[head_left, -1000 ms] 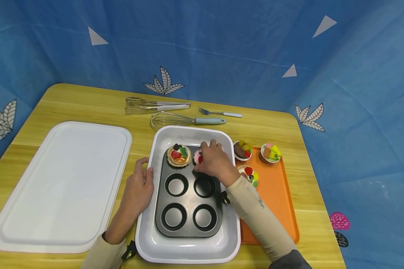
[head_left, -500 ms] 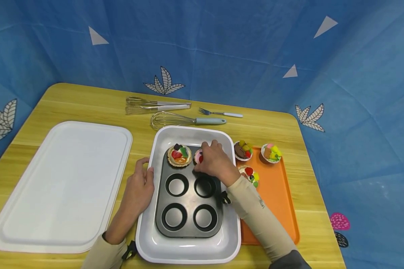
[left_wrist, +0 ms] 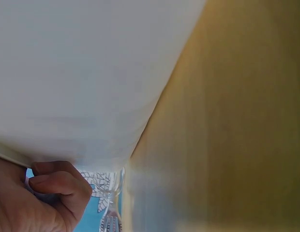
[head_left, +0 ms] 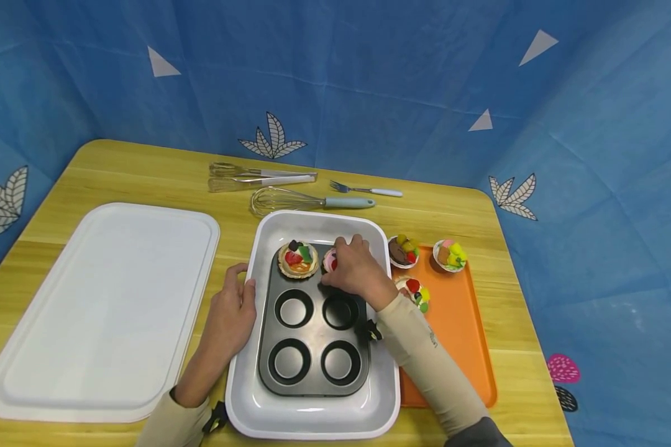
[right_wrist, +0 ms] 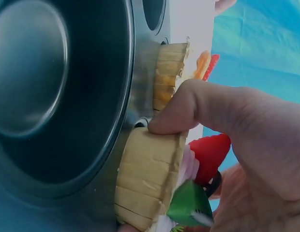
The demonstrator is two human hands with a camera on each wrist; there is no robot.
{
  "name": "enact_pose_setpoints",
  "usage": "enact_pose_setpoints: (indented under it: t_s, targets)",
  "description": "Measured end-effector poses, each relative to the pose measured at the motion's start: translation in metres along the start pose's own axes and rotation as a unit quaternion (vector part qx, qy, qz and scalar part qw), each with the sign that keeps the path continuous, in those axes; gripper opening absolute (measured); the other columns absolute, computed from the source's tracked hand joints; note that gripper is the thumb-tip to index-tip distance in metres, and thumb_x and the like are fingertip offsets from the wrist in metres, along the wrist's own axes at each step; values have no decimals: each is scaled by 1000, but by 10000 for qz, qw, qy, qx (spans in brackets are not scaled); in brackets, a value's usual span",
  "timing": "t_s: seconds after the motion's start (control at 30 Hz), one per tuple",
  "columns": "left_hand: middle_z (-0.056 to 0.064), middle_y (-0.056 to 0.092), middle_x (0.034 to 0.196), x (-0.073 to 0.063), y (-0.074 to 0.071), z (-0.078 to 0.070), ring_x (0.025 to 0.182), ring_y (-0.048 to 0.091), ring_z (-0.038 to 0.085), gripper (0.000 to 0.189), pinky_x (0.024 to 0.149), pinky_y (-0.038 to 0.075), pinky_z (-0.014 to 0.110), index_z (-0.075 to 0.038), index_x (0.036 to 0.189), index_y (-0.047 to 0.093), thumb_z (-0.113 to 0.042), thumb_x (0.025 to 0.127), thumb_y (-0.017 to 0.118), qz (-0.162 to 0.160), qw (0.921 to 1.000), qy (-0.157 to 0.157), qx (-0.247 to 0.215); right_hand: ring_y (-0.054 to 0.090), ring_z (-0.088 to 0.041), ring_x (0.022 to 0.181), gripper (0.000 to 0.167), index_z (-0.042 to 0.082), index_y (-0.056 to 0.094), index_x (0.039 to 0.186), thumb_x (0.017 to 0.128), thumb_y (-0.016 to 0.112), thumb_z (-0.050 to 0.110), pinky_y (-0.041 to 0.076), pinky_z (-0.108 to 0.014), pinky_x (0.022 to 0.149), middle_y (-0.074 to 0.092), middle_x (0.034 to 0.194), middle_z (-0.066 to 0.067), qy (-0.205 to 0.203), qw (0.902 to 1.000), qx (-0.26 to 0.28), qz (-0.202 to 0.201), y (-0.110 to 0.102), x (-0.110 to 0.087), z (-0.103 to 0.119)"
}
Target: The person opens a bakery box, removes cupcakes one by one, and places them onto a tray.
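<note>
My right hand [head_left: 360, 270] grips a small tart [right_wrist: 147, 176] with a pale fluted crust, pink cream and red and green toppings. The tart sits at the back right cup of a dark muffin tin [head_left: 319, 332], and my fingers cover much of it in the head view. A fruit tart [head_left: 297, 259] occupies the back left cup. Both lie within a deep white rectangular pan [head_left: 313, 425], which bears the muffin tin. At the pan's left side my left hand [head_left: 232, 316] holds the rim, its fingers curled in the left wrist view.
An orange tray [head_left: 458, 329] on the right bears a fruit-topped tart [head_left: 414, 293], a chocolate cupcake [head_left: 402, 251] and a yellow-topped cupcake [head_left: 450, 254]. A white tray [head_left: 106, 310] lies left. Behind the pan are a whisk [head_left: 313, 200], tongs [head_left: 263, 177] and a fork [head_left: 366, 188].
</note>
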State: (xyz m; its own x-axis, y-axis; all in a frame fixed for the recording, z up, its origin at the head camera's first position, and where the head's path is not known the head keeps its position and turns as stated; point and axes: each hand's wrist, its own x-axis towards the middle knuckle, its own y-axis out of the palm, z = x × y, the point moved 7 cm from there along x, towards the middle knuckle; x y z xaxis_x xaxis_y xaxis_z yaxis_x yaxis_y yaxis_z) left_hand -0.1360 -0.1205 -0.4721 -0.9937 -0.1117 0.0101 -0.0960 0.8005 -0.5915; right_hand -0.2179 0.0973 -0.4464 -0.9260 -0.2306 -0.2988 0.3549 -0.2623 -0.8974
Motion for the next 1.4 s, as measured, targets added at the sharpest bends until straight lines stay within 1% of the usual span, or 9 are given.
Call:
enact_pose_setpoints:
  t_s: [0.13,0.23,0.43,0.63,0.83,1.0,1.13,1.23,1.4]
  targets:
    - [5,53,65,0,1,0,61,54,23,35,58,43,36,-5,137,46,-21,105,45,15,10000,-9,23,45,-36,103,61,-1,55,123,80,81,35,48,-42,80,46,110,-20,144,9998,142,90,0,0,-2]
    - [6,53,66,0,1,0,62,55,24,35,58,43,37,-5,137,46,-21,105,45,16,10000,-19,45,46,-35,105,64,-1,54,126,81,80,36,48,-42,81,46,112,-20,224,9995,206,107,-2,-1,-4]
    - [6,54,66,-1,2,-1,63,56,24,35,58,44,36,-5,137,47,-21,106,44,24,10000,-12,37,46,-35,105,63,0,55,124,80,80,37,48,-42,79,47,112,-19,269,9993,242,82,-4,-3,-6]
    - [6,53,66,-1,2,-2,62,55,24,35,58,43,36,-5,136,47,-21,105,44,13,10000,9,42,46,-33,102,62,1,55,124,79,79,34,48,-40,76,47,109,-17,167,9990,393,-133,-14,-10,-4]
    - [6,54,67,-1,2,-1,63,55,26,35,59,43,38,-6,137,47,-21,106,44,19,10000,10,73,46,-31,99,59,0,54,124,80,78,30,49,-36,72,47,110,-16,-3,9982,516,-291,-32,-24,-5]
    - [6,55,67,-1,2,-2,65,57,27,34,61,45,39,-6,136,47,-21,106,44,7,10000,44,74,47,-30,97,59,3,54,125,80,78,31,49,-36,69,46,110,-15,54,9971,635,-408,-47,-39,-11]
    - [7,56,68,-1,2,-3,66,58,27,34,61,47,40,-6,137,47,-21,106,44,16,10000,52,58,46,-29,95,59,4,52,127,80,76,29,49,-34,68,45,110,-14,128,9953,838,-473,-59,-52,-20]
    - [7,57,70,-1,2,-2,67,59,27,35,62,47,41,-6,137,46,-22,106,44,39,10000,21,55,45,-29,96,62,3,50,131,80,75,27,50,-33,67,44,114,-16,209,9943,939,-469,-68,-60,-28]
    - [8,59,72,-1,1,0,70,61,29,36,65,48,42,-6,139,45,-23,106,43,50,9999,-54,96,50,-30,91,63,-1,49,134,81,72,26,52,-33,65,45,116,-19,384,9935,869,-626,-84,-73,-46]
